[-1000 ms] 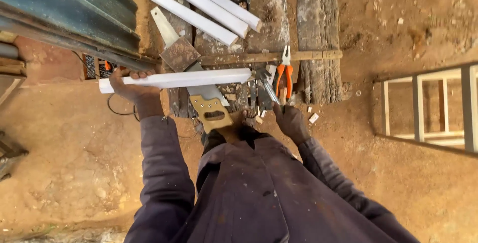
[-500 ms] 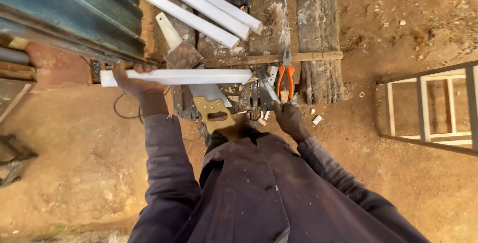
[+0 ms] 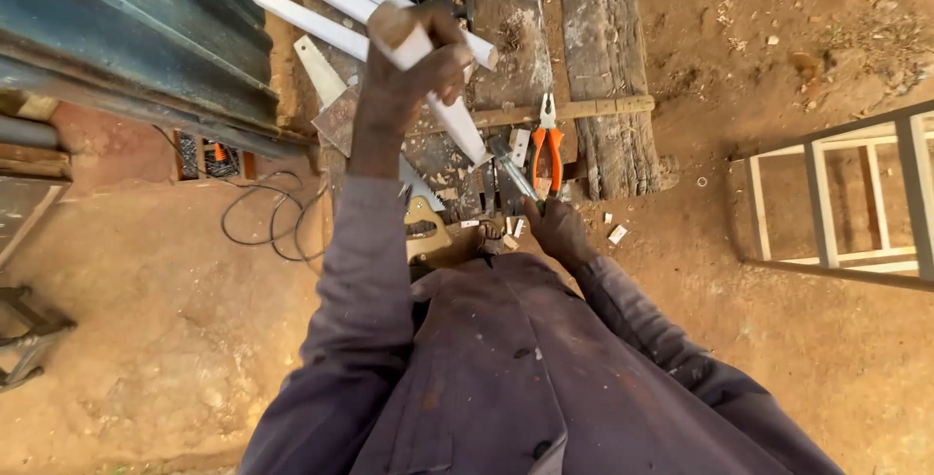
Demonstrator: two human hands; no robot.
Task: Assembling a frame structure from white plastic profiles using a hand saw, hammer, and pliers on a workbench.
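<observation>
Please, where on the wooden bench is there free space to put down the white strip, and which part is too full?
The weathered plank right of the orange-handled pliers is bare, with only sawdust. The planks' middle, above the thin wooden batten, is mostly free. It is crowded below the left hand holding the white strip: the handsaw, offcuts and the right hand.

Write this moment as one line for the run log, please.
left hand: grips white pipe piece, raised over bench | right hand: at bench edge, on a metal tool | orange pliers, handsaw: on bench
</observation>
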